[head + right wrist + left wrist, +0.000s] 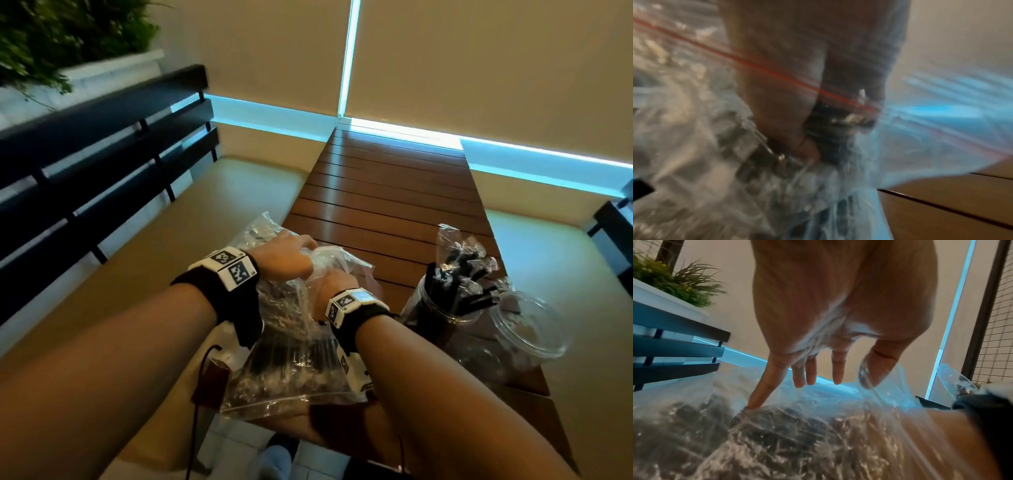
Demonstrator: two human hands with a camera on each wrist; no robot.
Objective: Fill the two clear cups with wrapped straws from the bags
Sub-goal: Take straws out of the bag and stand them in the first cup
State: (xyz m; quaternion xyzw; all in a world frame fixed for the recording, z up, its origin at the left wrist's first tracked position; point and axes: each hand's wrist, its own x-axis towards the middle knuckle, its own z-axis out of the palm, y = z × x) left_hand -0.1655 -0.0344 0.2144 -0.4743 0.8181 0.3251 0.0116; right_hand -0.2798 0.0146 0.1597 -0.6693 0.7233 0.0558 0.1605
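A large clear zip bag [294,370] full of dark wrapped straws lies at the near left end of the wooden table [387,192]. My left hand [291,253] rests on top of it with straight, spread fingers [838,369]; the little finger touches the film and the thumb sits under the bag's [777,443] edge. My right hand [334,284] is inside the bag [694,146], its fingers [797,146] curled round a few dark straws [830,126]; that view is blurred. One clear cup [442,318] to the right holds several straws. The other clear cup [529,329] looks empty and tilted.
A beige cushioned bench [239,192] with a black slatted backrest [102,154] runs along the table's left side, with a planter [51,41] behind it. Another beige seat [548,246] lies to the right. Bare slats stretch to the far wall.
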